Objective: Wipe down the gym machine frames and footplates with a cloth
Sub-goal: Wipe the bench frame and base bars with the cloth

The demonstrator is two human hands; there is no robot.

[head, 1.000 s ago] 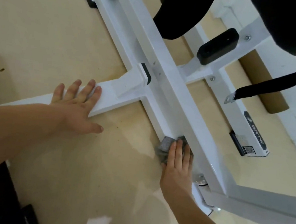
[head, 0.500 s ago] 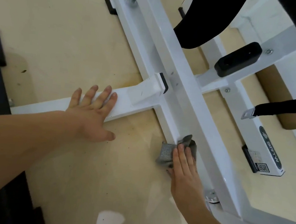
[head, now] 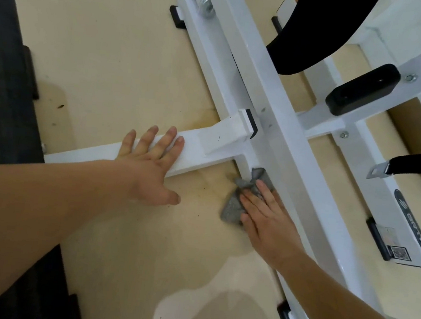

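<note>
Right hand, fingers straight, presses cloth on the frame base edge at the floor, left hand spread flat on the crossbar; cloth judged soft, light, prone to bunching, so best kept under a flat palm.

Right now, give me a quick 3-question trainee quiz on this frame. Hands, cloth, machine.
1. Which hand presses the cloth? A) left B) right C) both
2. True or false: the left hand rests with straight fingers on the white crossbar.
3. Fill in: the cloth's colour is ___.

Key: 1 B, the right hand. 2 true. 3 grey.
</note>
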